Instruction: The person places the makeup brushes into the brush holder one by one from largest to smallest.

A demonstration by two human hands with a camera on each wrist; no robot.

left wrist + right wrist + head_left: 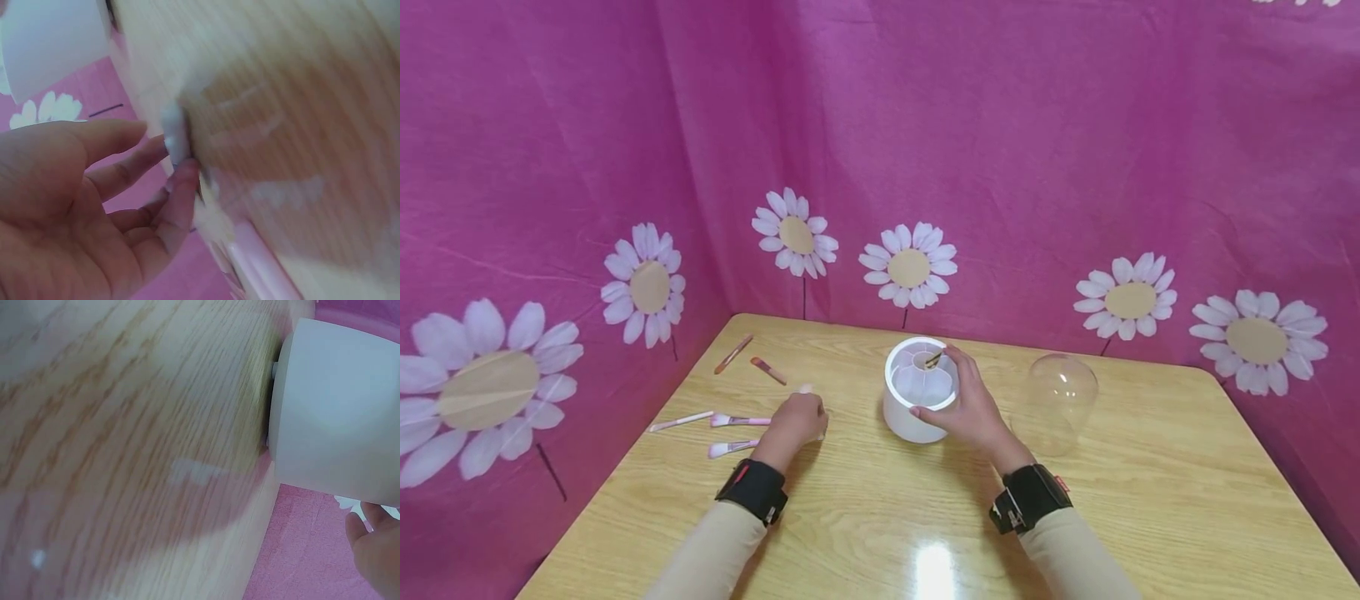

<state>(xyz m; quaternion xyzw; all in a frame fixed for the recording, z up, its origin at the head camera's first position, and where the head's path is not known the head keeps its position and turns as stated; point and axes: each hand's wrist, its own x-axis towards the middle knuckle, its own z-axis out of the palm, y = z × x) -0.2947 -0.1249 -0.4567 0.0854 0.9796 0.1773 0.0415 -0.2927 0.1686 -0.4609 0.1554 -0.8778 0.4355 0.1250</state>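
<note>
A white round organizer (912,423) with a divided inside stands on the table. My right hand (973,408) grips its rim, thumb at the near side and fingers at the far right. By those fingertips a small gold-and-dark striped piece (933,360) shows inside the rim. The organizer's side (344,412) fills the right of the right wrist view. My left hand (799,421) is low over the table, left of the organizer, pinching a makeup brush; its whitish tip (176,134) shows at the fingertips, and the rest is mostly hidden. Two pink makeup brushes (726,449) lie beside that hand, handles partly covered.
A clear dome (1060,404) stands on the table right of my right hand. A slim pink-white stick (681,422) and two brown-orange sticks (768,371) lie at the left. Pink cloth with daisies (908,268) hangs behind the table's far edge.
</note>
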